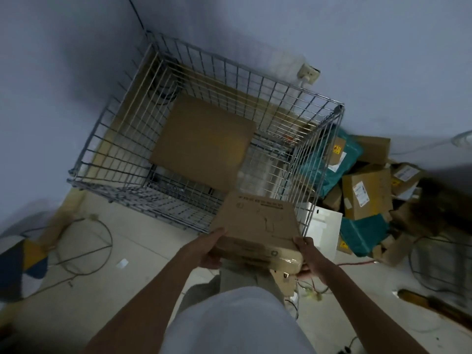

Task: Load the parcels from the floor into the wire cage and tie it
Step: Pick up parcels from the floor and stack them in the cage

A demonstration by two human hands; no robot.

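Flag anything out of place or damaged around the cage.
The wall socket behind the wire cage hangs crooked, pulled off the wall. Loose cables trail across the floor beside the cage: a trip risk.

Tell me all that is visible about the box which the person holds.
The box is flat brown cardboard with faint dark print on top and glossy tape along its near edge. The left hand and the right hand grip its near corners. It is tilted, its far end over the near rim of the cage.
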